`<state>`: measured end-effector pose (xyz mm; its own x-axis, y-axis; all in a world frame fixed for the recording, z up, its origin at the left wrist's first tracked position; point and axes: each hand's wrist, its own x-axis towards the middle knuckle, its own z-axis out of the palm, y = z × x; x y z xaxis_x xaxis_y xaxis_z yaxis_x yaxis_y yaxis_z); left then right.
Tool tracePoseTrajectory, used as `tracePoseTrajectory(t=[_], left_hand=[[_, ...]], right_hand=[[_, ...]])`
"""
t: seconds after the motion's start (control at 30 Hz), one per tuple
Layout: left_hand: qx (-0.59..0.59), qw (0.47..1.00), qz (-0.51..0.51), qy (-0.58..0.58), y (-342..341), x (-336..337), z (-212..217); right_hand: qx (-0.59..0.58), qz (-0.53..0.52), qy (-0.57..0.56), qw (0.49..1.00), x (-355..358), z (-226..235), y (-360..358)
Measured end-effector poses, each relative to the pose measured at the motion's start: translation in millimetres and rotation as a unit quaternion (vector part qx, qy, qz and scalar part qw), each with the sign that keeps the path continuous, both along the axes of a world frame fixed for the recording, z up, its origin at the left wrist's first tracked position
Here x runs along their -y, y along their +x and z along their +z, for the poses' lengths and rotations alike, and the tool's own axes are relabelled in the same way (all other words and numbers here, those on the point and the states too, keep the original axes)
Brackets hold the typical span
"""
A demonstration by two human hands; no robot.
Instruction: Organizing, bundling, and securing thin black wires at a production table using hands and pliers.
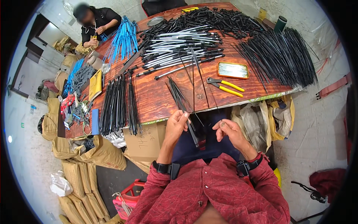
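My left hand (178, 126), fingers closed, grips thin black umbrella ribs (191, 131) in front of the table edge. Several of these rods fan up over the table, and a thicker end hangs below the hand. To its right my right hand (228, 131) is curled with thumb and fingers together; whether a small piece sits between them cannot be made out. Beyond it lie yellow-handled pliers (228, 87) and a small yellow-rimmed tin (233, 76) of short pale wires. More black ribs (174, 91) rest on the table just past my left hand.
Silver shafts with black fittings (182, 46) are heaped mid-table, a pile of black parts (227, 22) behind. Long black ribs (279, 56) lie right; bundled black ribs (117, 104) and blue ribs (125, 39) left. A co-worker (95, 24) sits far left. Sacks (257, 123) stand below the edge.
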<state>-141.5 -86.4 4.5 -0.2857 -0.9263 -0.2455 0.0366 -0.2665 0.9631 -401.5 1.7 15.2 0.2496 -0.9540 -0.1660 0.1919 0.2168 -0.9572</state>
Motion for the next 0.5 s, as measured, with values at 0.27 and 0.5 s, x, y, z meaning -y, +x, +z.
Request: tracePoseTrajectory(t=[0.27, 0.5], left_hand=[[-0.078, 0.996, 0.04, -0.018, -1.3, -3.2, 24.6], [-0.116, 0.989, 0.034, -0.085, -23.6, -11.9, 49.3]], right_hand=[[-0.065, -0.072, -0.111, 0.989, 1.7, 9.3, 8.6], [-0.208, -0.031, -0.254, 0.944, 5.5, 7.3, 38.4]])
